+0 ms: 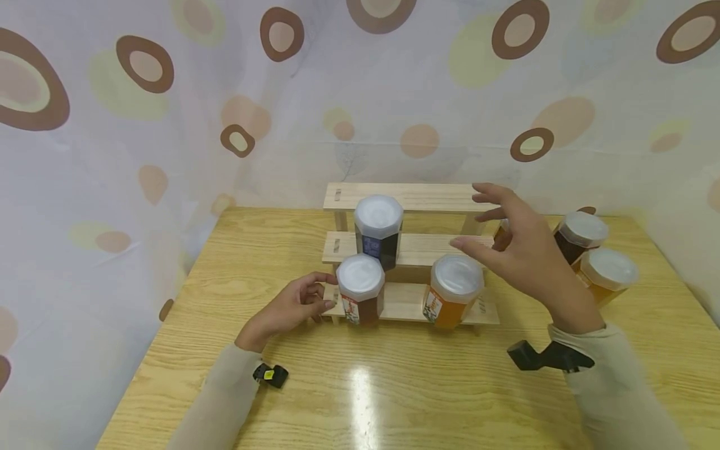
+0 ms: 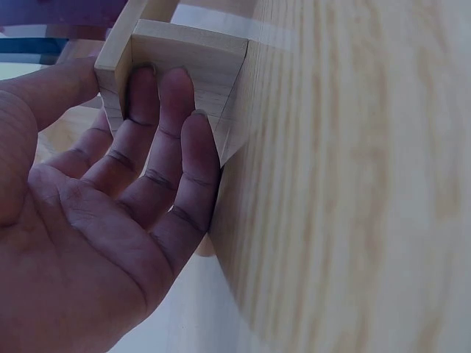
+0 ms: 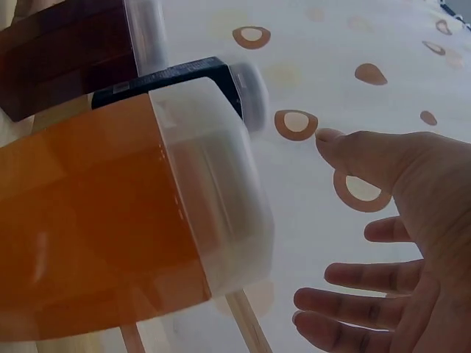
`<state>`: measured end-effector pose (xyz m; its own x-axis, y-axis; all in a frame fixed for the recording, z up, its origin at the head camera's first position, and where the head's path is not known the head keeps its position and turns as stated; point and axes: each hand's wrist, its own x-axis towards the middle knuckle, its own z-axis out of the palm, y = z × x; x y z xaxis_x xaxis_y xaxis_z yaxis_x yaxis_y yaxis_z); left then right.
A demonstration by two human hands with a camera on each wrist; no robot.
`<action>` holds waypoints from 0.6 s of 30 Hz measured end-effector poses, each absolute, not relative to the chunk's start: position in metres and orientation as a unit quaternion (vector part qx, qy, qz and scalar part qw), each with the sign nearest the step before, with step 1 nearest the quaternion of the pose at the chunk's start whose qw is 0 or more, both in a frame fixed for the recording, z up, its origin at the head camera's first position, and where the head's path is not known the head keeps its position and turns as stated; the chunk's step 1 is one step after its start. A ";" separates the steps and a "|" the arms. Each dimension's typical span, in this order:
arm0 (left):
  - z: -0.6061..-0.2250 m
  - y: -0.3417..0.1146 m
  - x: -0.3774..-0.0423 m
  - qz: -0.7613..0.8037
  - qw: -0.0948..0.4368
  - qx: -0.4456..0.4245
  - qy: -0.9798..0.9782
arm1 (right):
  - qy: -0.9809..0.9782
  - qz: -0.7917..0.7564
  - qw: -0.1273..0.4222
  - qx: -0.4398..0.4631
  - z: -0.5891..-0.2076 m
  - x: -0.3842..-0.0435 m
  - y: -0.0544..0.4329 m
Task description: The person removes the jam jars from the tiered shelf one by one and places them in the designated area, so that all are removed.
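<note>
The left hand (image 1: 287,312) grips the left end of the bottom tier of a three-tier wooden rack (image 1: 433,197), its thumb at the board's edge and its fingers curled behind. The right hand (image 1: 529,262) is empty and wide, thumb well apart from the fingers, raised in front of the rack's right end.

The rack stands on a wood-grain surface (image 1: 439,387), mainly between the two hands. Just right of the left hand, a reddish-brown jar (image 1: 367,311) with a frosted lid sits upright on the bottom tier, its label facing partly left. Beyond it, a dark jar (image 1: 380,247) stands upright on the middle tier. Below and left of the right hand, an amber jar (image 1: 450,309) occupies the bottom tier, well apart from the reddish-brown one.

To the right of the right hand, a second dark jar (image 1: 569,245) and a second amber jar (image 1: 599,284) stand close together on the surface. A further jar (image 1: 500,234) is mostly hidden by the right hand's fingers; its contents cannot be confirmed. Patterned cloth (image 1: 394,81) hangs beyond both hands.
</note>
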<state>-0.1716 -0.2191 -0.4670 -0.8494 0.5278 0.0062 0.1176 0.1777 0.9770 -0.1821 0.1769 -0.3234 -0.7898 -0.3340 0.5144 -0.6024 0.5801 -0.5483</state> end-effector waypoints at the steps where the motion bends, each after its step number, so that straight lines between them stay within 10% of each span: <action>1: -0.467 -0.219 -0.172 0.603 0.170 0.214 0.749 | -0.870 0.369 0.178 0.274 -0.322 -0.183 0.174; 18: -0.466 -0.218 -0.171 0.601 0.166 0.215 0.752 | -0.873 0.336 0.117 0.333 -0.311 -0.197 0.124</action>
<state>-0.1706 -0.2184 -0.4657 -0.8524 0.5229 0.0080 0.1229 0.1855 0.9749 -0.1970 0.1238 -0.3114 -0.7508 -0.5032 0.4279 -0.6602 0.5522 -0.5092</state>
